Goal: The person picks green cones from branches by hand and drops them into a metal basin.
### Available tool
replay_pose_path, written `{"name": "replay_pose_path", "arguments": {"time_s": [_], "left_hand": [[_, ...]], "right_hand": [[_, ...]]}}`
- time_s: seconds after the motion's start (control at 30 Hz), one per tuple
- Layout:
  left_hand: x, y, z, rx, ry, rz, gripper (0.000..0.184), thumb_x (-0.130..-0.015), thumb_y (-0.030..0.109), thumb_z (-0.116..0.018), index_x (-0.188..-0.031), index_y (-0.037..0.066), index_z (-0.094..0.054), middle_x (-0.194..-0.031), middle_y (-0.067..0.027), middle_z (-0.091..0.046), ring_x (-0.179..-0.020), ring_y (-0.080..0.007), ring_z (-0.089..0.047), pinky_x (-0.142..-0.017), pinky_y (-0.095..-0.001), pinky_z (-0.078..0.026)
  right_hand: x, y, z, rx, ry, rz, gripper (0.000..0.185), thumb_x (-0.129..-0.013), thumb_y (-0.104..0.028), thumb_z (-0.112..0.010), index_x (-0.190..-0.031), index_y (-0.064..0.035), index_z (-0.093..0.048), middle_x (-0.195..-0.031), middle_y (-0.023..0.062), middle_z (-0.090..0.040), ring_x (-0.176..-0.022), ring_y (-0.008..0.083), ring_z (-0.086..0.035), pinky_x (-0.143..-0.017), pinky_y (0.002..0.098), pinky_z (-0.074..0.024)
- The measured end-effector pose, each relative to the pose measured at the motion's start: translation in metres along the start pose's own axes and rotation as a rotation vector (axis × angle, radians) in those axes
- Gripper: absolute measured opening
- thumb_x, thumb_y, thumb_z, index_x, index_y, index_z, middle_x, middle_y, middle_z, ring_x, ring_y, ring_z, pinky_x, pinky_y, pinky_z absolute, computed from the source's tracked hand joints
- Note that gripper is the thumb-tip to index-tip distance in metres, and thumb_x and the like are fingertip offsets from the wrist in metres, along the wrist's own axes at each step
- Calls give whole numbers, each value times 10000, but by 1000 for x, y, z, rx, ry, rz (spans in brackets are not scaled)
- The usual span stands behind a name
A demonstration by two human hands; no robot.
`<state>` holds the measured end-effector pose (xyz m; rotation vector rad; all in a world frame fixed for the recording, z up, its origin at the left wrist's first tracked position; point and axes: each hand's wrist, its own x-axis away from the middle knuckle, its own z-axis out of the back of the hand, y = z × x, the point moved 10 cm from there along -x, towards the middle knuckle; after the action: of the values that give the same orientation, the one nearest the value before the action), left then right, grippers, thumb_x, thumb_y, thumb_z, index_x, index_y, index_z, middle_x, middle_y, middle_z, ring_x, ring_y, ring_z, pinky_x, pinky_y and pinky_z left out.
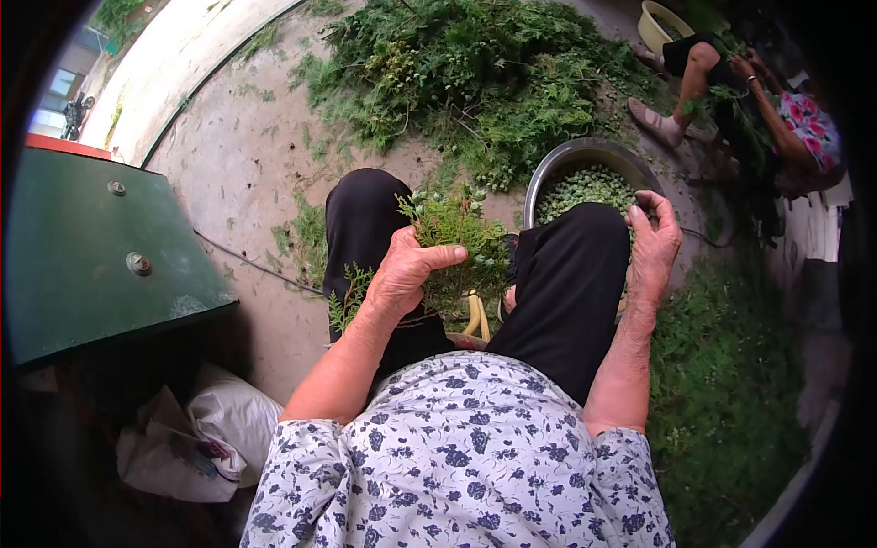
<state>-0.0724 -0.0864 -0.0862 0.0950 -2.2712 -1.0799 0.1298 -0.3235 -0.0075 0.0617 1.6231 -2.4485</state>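
My left hand (406,274) is closed around a leafy evergreen sprig (461,239) with small green cones on it, held above my lap between the knees. Over the right knee, my right hand (653,239) is raised beside the near right rim of a metal basin (586,152). Its thumb and fingers are drawn together, and whatever may be between them is too small to make out. Many loose green cones (585,189) lie in the basin. My right knee hides the basin's near side.
A large heap of cut evergreen branches (457,78) lies ahead. More greenery (722,365) covers the ground at right. Another person (776,128) sits at upper right near a pale basin (653,32). At left are a green metal box (100,247) and a white sack (233,420).
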Motion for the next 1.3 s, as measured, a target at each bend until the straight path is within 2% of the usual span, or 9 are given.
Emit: {"name": "replay_pose_path", "arguments": {"time_s": [0.13,0.37,0.5,0.57,0.77,0.87,1.07,1.23,1.3], "left_hand": [[2,-2,4,-18,-29,55,352,-665,-64,-648,-1002,-50,-550,-903,-118,-623,-796,-190,-611,-742,-327,-499],[-2,-7,6,-24,-15,54,366,-659,-110,-617,-1014,-54,-548,-912,-119,-625,-799,-185,-617,-740,-306,-507],[-1,-3,2,1,-18,-13,386,-665,-131,-609,-1034,-38,-547,-934,-118,-622,-808,-187,-617,-740,-306,-510],[-1,0,3,-3,-19,-50,391,-667,-133,-609,-1040,-34,-546,-940,-117,-621,-811,-191,-617,-743,-312,-510],[-3,1,10,12,8,-33,404,-659,-144,-604,-1044,-47,-531,-938,-120,-618,-814,-198,-617,-740,-316,-511],[-3,1,10,39,22,-11,397,-663,-145,-599,-1042,-52,-527,-934,-124,-617,-808,-197,-617,-740,-316,-512],[-2,0,12,25,20,-29,285,-743,-9,-639,-1014,-24,-555,-894,-84,-619,-784,-160,-606,-730,-298,-506],[-4,-4,12,-114,8,-101,308,-835,290,-615,-909,-9,-594,-782,-7,-574,-663,-76,-494,-584,-240,-421],[-9,-7,21,-329,22,-143,366,-833,362,-608,-835,-3,-584,-656,22,-499,-600,-61,-400,-511,-258,-350]], "right_hand": [[-2,-4,36,585,223,200,271,-758,-13,-594,-1023,-70,-610,-1046,79,-542,-985,193,-536,-827,302,-446],[36,-16,-66,-301,-335,-132,179,-833,-17,-543,-999,17,-600,-901,40,-591,-708,85,-582,-589,198,-447],[84,-66,-132,-125,-663,208,293,-767,25,-582,-1057,-19,-586,-972,47,-556,-820,108,-553,-653,223,-447],[99,-90,-144,-26,-592,519,245,-755,27,-583,-995,-17,-603,-911,61,-563,-809,122,-546,-673,245,-448],[91,-52,-148,-70,-653,139,155,-718,26,-590,-864,-21,-606,-772,93,-552,-727,228,-575,-661,298,-450],[95,-48,-149,55,-653,192,128,-736,12,-577,-860,-6,-605,-768,93,-553,-694,202,-563,-637,288,-438],[96,-55,-153,33,-661,230,124,-732,-30,-631,-854,-18,-615,-770,108,-553,-703,256,-558,-656,329,-441],[89,-97,-138,-93,-420,427,153,-748,32,-609,-894,-12,-616,-848,107,-572,-722,229,-577,-634,303,-465],[88,-90,-149,-207,-508,220,197,-760,57,-576,-943,-9,-603,-890,118,-575,-759,224,-587,-643,289,-478]]}}
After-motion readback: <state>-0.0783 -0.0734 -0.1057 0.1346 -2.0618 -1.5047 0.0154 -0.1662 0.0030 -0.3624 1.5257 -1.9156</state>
